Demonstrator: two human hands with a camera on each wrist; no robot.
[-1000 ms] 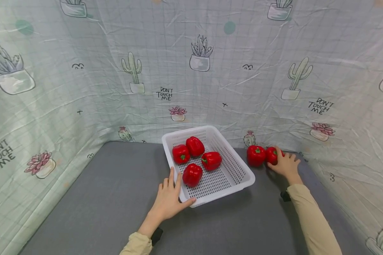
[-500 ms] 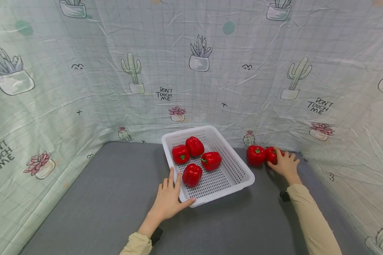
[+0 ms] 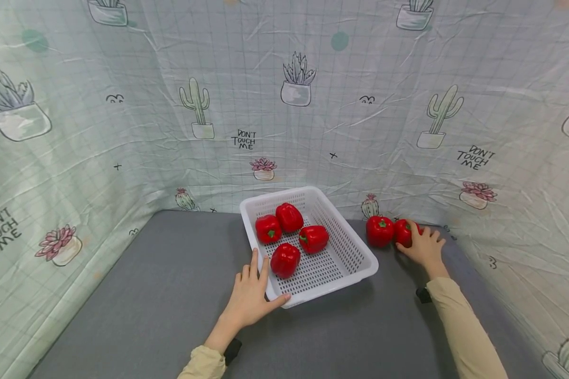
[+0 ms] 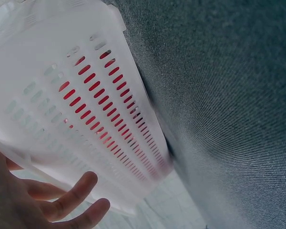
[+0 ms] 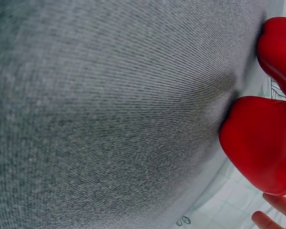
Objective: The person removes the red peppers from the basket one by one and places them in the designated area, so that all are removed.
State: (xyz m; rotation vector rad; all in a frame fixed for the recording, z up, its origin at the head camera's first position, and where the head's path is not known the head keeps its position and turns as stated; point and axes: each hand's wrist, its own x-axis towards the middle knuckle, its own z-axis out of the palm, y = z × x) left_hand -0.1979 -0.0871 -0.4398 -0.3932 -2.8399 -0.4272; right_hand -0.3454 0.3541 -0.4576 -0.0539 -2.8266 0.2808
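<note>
My left hand lies with spread fingers on the near left corner of a white slotted plastic basket, its thumb along the front rim. In the left wrist view, the fingers stand beside the basket's wall. Several red bell peppers lie inside, the nearest bell pepper close to that hand. At the back right, my right hand holds another red bell pepper on the table, thumb and fingers on opposite sides. Another bell pepper stands just left of it, stem up.
The grey table extends around the basket. A pale curtain printed with cacti rises at the back and both sides, near the right hand's peppers.
Almost nothing differs. The right hand's thumb sits slightly further left around its bell pepper; the left hand, basket and other peppers stay put.
</note>
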